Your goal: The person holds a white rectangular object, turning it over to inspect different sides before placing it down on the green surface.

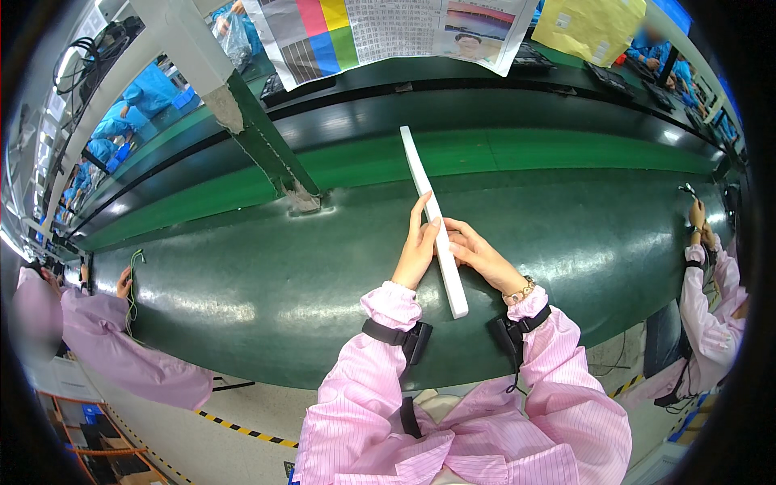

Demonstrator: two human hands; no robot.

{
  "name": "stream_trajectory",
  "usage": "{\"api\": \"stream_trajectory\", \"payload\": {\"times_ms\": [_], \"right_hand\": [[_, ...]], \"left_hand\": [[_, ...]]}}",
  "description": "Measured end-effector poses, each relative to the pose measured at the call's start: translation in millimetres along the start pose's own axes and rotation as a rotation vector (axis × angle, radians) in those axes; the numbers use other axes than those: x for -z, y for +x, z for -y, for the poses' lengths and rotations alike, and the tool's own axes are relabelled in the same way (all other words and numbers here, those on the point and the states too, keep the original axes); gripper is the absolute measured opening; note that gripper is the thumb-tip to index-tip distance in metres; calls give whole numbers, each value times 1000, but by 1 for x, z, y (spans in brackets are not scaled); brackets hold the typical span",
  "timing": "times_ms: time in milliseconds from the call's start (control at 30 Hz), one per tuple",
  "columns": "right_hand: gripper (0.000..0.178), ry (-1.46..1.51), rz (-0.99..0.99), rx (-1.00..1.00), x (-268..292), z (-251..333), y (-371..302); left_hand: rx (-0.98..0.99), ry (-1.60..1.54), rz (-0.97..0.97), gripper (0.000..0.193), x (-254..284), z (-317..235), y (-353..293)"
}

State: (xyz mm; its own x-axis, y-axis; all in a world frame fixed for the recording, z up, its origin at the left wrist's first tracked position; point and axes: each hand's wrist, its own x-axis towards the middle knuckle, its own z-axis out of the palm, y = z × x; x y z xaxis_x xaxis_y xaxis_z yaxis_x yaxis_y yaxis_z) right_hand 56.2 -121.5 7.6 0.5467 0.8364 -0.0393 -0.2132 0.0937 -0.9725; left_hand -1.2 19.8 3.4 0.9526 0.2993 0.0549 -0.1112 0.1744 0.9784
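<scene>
A long, thin white piece (444, 252), seen as a narrow straight strip like the edge of a flat panel or box, is held at a slant over the green tabletop (339, 267). Its far end leans left and its near end points toward me. Against its left side my left hand (417, 249) presses, thumb and fingertips on the piece. From the right, my right hand (483, 257) grips it with bent fingers, partly hidden behind the strip. Whether the piece touches the table I cannot tell.
A green and cream post (271, 153) rises from the table at the left. Behind runs a dark conveyor (364, 113) with black items. Printed sheets (396, 32) hang above it. Co-workers sit left (121, 331) and right (715, 299), each handling a cable or small part.
</scene>
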Motion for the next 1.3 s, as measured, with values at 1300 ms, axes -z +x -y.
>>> {"api": "stream_trajectory", "payload": {"times_ms": [1300], "right_hand": [[54, -2, 2, 4, 0, -1, 0]], "left_hand": [[13, -1, -3, 50, -1, -1, -1]]}}
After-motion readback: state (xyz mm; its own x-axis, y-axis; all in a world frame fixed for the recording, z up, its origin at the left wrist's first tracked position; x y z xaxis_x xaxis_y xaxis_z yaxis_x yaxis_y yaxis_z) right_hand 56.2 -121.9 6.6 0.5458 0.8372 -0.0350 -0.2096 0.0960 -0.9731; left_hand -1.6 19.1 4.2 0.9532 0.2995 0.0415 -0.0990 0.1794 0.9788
